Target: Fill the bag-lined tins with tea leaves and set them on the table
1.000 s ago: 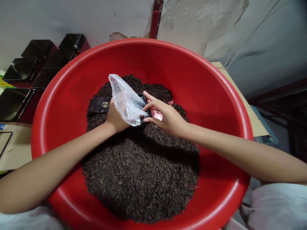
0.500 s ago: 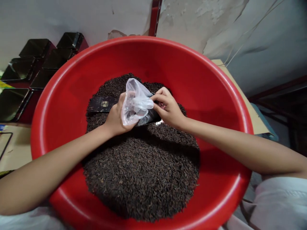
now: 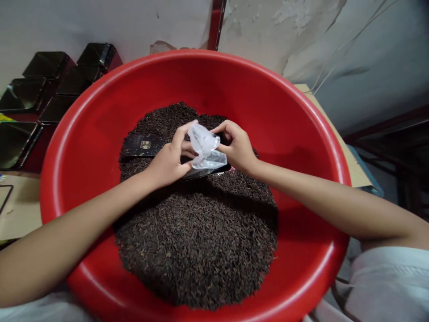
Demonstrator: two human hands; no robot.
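Peeling wall (image 3: 261,27) stood beyond; your left hand (image 3: 167,164) gripped and right hand (image 3: 240,151) pinched the plastic bag (image 3: 203,139) — arranging it, seemingly, which next needed steadiness.

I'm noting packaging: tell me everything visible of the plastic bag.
The plastic bag looks thin, whitish and see-through, crumpled, with its upper part bunched and standing up. It is between the left hand and right hand, which both appear to touch it, above the dark leaves in the red basin. Its lower part overlaps a dark box; its bottom cannot be made out.
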